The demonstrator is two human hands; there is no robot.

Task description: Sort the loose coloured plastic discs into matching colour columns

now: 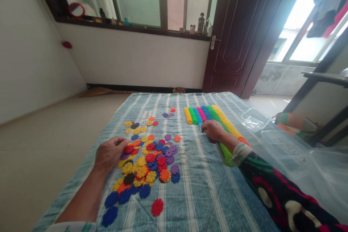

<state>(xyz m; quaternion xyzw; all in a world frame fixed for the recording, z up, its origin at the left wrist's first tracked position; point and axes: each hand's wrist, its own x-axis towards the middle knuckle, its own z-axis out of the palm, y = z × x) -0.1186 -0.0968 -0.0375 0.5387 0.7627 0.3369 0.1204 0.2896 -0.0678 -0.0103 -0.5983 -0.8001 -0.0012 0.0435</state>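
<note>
A loose pile of notched plastic discs (150,161) in yellow, red, blue, orange, purple and black lies spread over the striped cloth. My left hand (108,153) is at the pile's left edge, thumb and fingers pinched together by some red discs (129,148); whether a disc is between them is hidden. Farther right, rows of stacked discs lie side by side, among them a yellow row (187,116), a pink row (201,114) and a long yellow row (224,121). My right hand (214,131) is closed at the near end of the light blue row (198,116); a small dark bit shows at its fingertips.
Clear plastic boxes (285,145) stand along the right side. A single red disc (157,207) lies near the front, and small clusters of discs (168,115) lie toward the back. The striped cloth (190,188) covers the surface; a brown door (239,32) stands beyond.
</note>
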